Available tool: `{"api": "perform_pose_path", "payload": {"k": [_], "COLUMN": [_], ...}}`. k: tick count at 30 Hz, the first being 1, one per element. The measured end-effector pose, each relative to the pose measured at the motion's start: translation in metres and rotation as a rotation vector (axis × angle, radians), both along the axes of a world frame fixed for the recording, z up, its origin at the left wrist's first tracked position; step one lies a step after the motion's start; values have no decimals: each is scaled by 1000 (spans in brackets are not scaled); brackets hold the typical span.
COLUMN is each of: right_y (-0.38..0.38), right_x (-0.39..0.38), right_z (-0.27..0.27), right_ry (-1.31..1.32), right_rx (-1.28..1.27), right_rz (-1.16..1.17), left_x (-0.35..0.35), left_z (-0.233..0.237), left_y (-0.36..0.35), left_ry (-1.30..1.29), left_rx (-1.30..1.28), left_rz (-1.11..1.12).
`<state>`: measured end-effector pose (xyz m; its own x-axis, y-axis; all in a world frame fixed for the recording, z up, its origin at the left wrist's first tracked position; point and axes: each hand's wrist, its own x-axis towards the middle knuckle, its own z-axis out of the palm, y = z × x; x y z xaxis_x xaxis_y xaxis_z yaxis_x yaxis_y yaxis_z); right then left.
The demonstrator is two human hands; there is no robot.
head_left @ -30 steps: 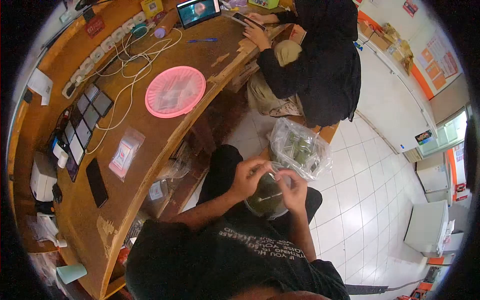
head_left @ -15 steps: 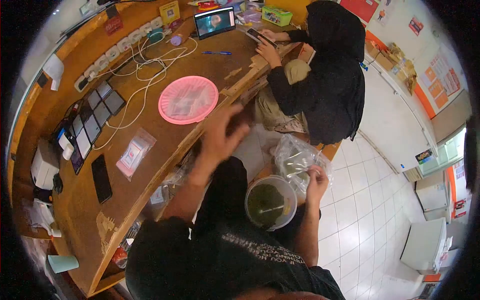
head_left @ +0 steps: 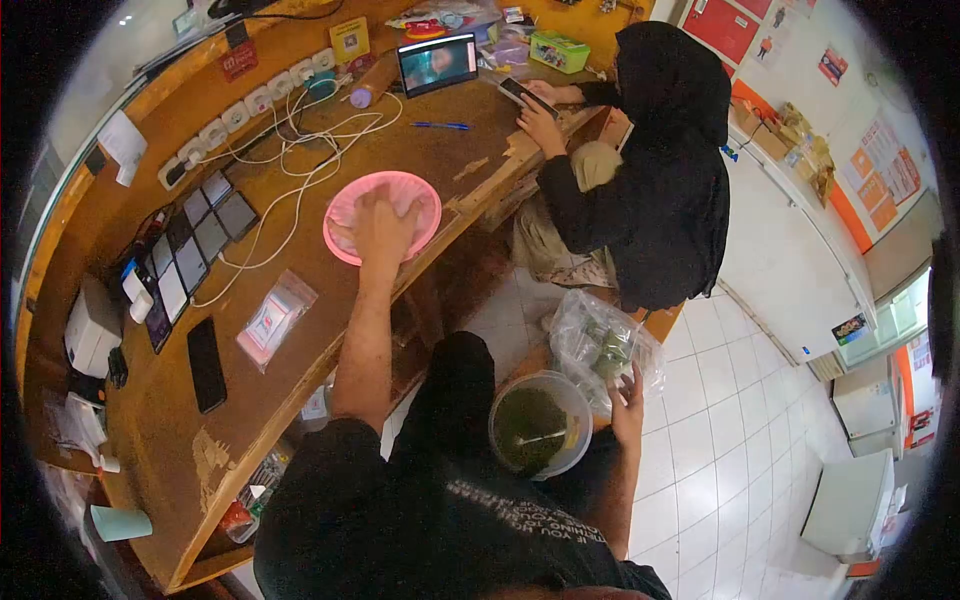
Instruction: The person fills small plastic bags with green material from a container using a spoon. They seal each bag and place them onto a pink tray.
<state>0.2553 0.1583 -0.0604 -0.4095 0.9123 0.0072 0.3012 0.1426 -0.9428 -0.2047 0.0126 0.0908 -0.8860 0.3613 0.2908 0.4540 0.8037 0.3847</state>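
My left hand (head_left: 383,232) reaches down into a round pink basket (head_left: 434,232), its fingers spread over the small clear plastic bags inside. Whether the fingertips touch those bags is hidden. My right hand (head_left: 628,412) is beside a large clear plastic bag (head_left: 645,350), fingers stretched out at its near edge. Inside that bag lie small packets of something green (head_left: 610,352). A round clear tub (head_left: 580,440) rests at my lap, holding dark green, fine, loose stuff (head_left: 530,415) and a pale, thin-handled utensil (head_left: 545,437).
On the wooden desk (head_left: 290,390) are a black phone (head_left: 206,365), a packet of pink-and-white cards (head_left: 275,322), several phones with cables, a blue pen (head_left: 440,126) and a tablet (head_left: 437,64). A person in black (head_left: 660,170) sits on the far side, holding a phone.
My left hand has moved from above the desk edge into the pink basket. My right hand has loosened from the clear bag and lowered slightly; the green packets inside now show more plainly.
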Motion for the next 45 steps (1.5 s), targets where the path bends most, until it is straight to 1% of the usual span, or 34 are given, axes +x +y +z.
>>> {"api": "perform_pose_path", "payload": {"k": [2,3,5,6,8,10,11,12,13,14,15,16,17,18,19,20,24,26,27,29,30,32,33,35,36,38,39,41,42,43,44,45], "right_y": [-5,-7,-12,-18,-24,-32,-41,-52,-64,-77,-91,-97,-95,-92,-91,-90,-92,-92,-94,-95,-96,-94,-93,-91,-92,-96,-98,-101,-101,-101,-102,-102], "right_x": [6,9,12,10,1,-12,-23,-38,-54,-69,-84,-91,-91,-91,-92,-92,-79,-74,-73,-74,-72,-65,-64,-61,-59,-56,-56,-56,-56,-55,-54,-53], "right_z": [11,13,20,29,41,52,61,73,85,100,115,122,119,114,112,113,113,109,109,111,109,105,105,105,106,108,110,113,113,113,113,111], "right_ry": [-43,-32,-24,-13,3,46,46,177,310,310,448,585,584,555,526,570,512,434,432,352,352,326,325,327,325,211,207,99,99,185,270,269], "right_rx": [-34,-28,-25,-21,-13,-30,-34,-48,-61,-66,-80,-91,-92,-74,-56,-70,-34,-94,-98,-237,-241,-248,-251,-198,-201,42,36,32,32,-85,-204,-206], "right_rz": [-21,-26,-30,-34,-38,76,75,172,269,270,271,269,266,181,96,62,104,177,172,236,231,241,241,193,191,290,292,281,279,294,310,309], "left_x": [-20,-20,-19,-17,-8,34,72,104,138,173,196,216,231,237,241,242,237,232,232,233,238,249,247,238,234,231,232,233,229,228,227,227], "left_z": [-13,-9,-2,-2,0,8,13,6,4,0,-10,-20,-28,-34,-39,-43,-50,-52,-52,-49,-47,-43,-42,-40,-34,-20,-24,-39,-41,-41,-42,-42], "left_y": [-6,-10,-16,-18,-16,-10,-12,-7,-6,-1,-2,-4,-5,-5,-4,-5,-12,-16,-20,-29,-27,-19,-20,-25,-29,-38,-38,-37,-35,-34,-34,-35], "left_ry": [310,308,219,217,48,142,-361,-415,-607,-622,-512,-670,-830,-835,-850,-864,-871,-697,-703,-867,-871,-718,-720,-101,-105,-174,-181,-888,-843,-846,-903,-958], "left_rx": [615,613,860,855,1208,1291,1312,1267,1288,1247,1073,1060,1042,1040,1105,1170,1114,1064,1059,921,916,1432,1429,1315,1313,578,576,587,599,598,606,615], "left_rz": [-221,-221,-61,-59,-128,-238,-246,-397,-621,-648,-735,-739,-740,-742,-754,-762,-730,-812,-812,-802,-802,-685,-682,-640,-639,-1095,-1090,-1073,-1112,-1113,-1100,-1086]}}
